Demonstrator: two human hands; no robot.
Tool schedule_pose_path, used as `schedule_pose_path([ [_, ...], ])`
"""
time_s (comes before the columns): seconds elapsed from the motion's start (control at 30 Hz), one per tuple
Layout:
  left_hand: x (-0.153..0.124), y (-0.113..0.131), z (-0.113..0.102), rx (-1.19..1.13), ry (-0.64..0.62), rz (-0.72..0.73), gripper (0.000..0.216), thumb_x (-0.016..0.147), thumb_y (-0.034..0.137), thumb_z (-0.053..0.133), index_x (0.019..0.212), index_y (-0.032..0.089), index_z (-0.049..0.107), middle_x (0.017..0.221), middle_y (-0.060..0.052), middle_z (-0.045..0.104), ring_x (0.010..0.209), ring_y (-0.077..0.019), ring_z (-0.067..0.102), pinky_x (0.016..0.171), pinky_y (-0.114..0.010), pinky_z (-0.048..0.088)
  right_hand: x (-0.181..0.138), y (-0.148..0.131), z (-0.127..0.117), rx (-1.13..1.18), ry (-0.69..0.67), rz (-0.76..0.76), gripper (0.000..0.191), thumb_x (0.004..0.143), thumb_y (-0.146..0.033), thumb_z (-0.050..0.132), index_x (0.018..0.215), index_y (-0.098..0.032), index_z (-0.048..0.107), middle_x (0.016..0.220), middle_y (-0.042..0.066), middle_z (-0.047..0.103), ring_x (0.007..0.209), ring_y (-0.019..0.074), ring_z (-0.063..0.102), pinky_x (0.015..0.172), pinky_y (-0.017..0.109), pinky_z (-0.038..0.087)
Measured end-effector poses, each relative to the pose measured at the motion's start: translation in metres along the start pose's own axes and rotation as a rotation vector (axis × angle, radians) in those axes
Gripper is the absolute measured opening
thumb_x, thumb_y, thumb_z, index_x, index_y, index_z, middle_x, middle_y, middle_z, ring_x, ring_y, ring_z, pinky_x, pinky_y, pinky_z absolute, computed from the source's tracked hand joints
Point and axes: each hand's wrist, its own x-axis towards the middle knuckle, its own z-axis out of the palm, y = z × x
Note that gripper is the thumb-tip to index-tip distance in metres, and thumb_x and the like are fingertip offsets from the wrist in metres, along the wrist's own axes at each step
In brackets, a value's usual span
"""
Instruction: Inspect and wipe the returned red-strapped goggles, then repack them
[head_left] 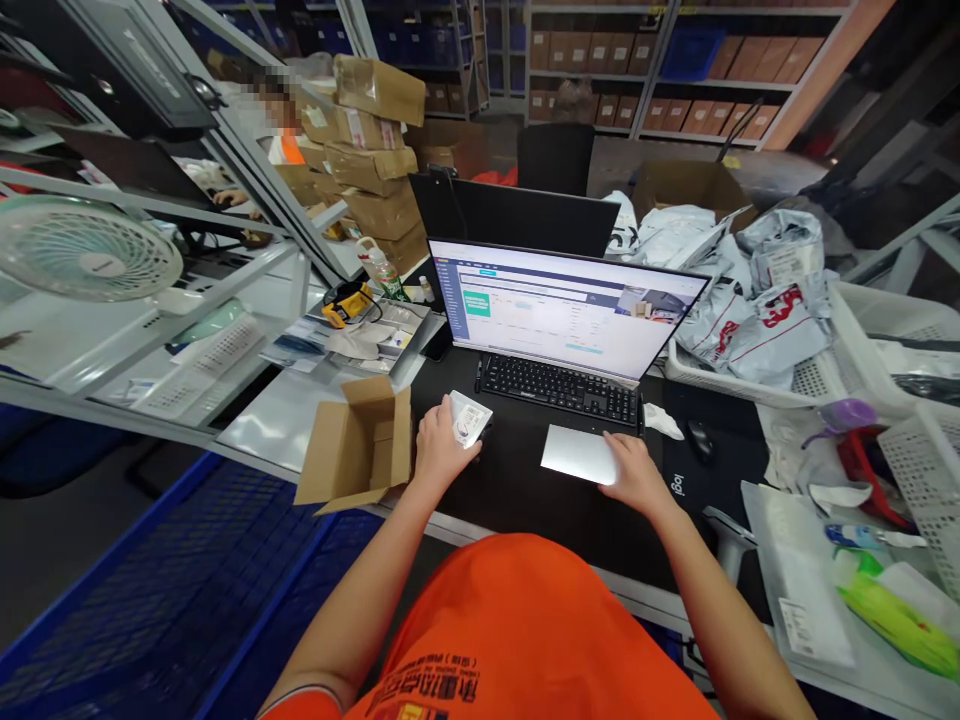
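- The small white square box with a printed label [470,420] is in your left hand [439,445], over the black desk mat [517,510]; whether it touches the mat, you cannot tell from here
- Your left fingers are partly curled, parted just enough to span the box and grip it by its near and left edges
- Your right hand [634,470] is at the right end of the flat, shiny silver-white rectangle [577,453]; the fingers are slightly bent with a narrow gap, thumb at the near edge, and you have hold of that end
- Just left of your left hand stands the open brown cardboard box [401,430], flaps spread
- Beyond your hands are the black keyboard [559,388] and the lit, black-framed monitor [555,305]
- To your right lies the black mouse [701,440]; past it, the white plastic basket [814,382] holds grey-white mailing bags [787,310]
- Low on your left is the blue mesh-sided plastic crate [172,580]
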Motion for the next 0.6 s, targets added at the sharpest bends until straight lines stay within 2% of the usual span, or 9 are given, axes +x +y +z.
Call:
schedule_pose_path([
  [0.13,-0.001,-0.001,0.000,0.001,-0.016,-0.018,0.105,0.066,0.040,0.081,0.152,0.013,0.027,0.143,-0.024,0.042,0.133,-0.0426,0.041,0.111,-0.055,0.035,-0.030,-0.011,-0.003,0.000,0.237,-0.020,0.096,0.067,-0.032,0.077,0.153,-0.022,0.036,0.136,0.015,0.048,0.127,0.0363,0.042,0.112,0.052,0.036],
  [0.2,0.001,-0.001,0.001,0.015,-0.022,-0.023,0.105,0.068,0.041,0.081,0.152,0.011,0.027,0.145,-0.026,0.039,0.134,-0.0446,0.040,0.111,-0.056,0.034,-0.050,-0.019,0.012,-0.056,0.313,-0.048,0.087,0.072,-0.026,0.072,0.152,-0.025,0.038,0.136,0.014,0.049,0.128,0.0362,0.043,0.116,0.056,0.030],
  [0.27,0.004,0.001,0.002,0.027,-0.030,-0.031,0.103,0.069,0.041,0.080,0.152,0.009,0.028,0.147,-0.028,0.038,0.135,-0.0463,0.040,0.111,-0.057,0.034,-0.071,-0.025,0.039,-0.112,0.336,-0.082,0.070,0.078,-0.018,0.065,0.145,-0.030,0.049,0.134,0.012,0.053,0.128,0.0345,0.046,0.119,0.060,0.022],
  [0.37,0.004,0.004,0.002,0.034,0.005,-0.015,0.103,0.069,0.039,0.081,0.152,0.008,0.029,0.152,-0.030,0.032,0.140,-0.0484,0.034,0.114,-0.060,0.029,-0.098,-0.026,0.086,-0.112,0.278,-0.067,0.049,0.089,-0.014,0.056,0.129,-0.041,0.064,0.127,0.006,0.063,0.122,0.0298,0.054,0.118,0.059,0.023],
  [0.47,-0.008,0.014,-0.004,-0.014,0.101,0.066,0.100,0.069,0.042,0.083,0.150,0.010,0.034,0.161,-0.027,0.021,0.148,-0.0482,0.018,0.119,-0.065,0.012,-0.114,-0.021,0.123,-0.072,0.143,-0.031,0.049,0.093,-0.012,0.048,0.125,-0.045,0.066,0.121,0.004,0.069,0.117,0.0261,0.060,0.115,0.057,0.030],
  [0.5,-0.015,0.020,-0.005,-0.067,0.104,0.110,0.094,0.070,0.043,0.082,0.148,0.012,0.039,0.162,-0.025,0.021,0.150,-0.0465,0.015,0.120,-0.065,0.008,-0.118,-0.019,0.130,-0.058,0.108,-0.030,0.049,0.094,-0.012,0.047,0.125,-0.046,0.066,0.120,0.003,0.070,0.116,0.0254,0.061,0.114,0.056,0.032],
  [0.53,-0.023,0.025,-0.005,-0.148,0.064,0.166,0.086,0.071,0.043,0.081,0.144,0.015,0.045,0.161,-0.022,0.026,0.151,-0.0442,0.016,0.121,-0.063,0.006,-0.122,-0.017,0.135,-0.043,0.080,-0.036,0.049,0.094,-0.013,0.048,0.125,-0.045,0.066,0.120,0.003,0.070,0.116,0.0249,0.062,0.113,0.054,0.034],
  [0.6,-0.039,0.038,0.001,-0.377,-0.157,0.290,0.071,0.071,0.041,0.082,0.135,0.020,0.057,0.154,-0.016,0.042,0.148,-0.0396,0.027,0.124,-0.057,0.009,-0.131,-0.015,0.139,-0.008,0.033,-0.074,0.047,0.091,-0.017,0.054,0.126,-0.046,0.066,0.123,0.000,0.070,0.116,0.0236,0.062,0.111,0.048,0.039],
])
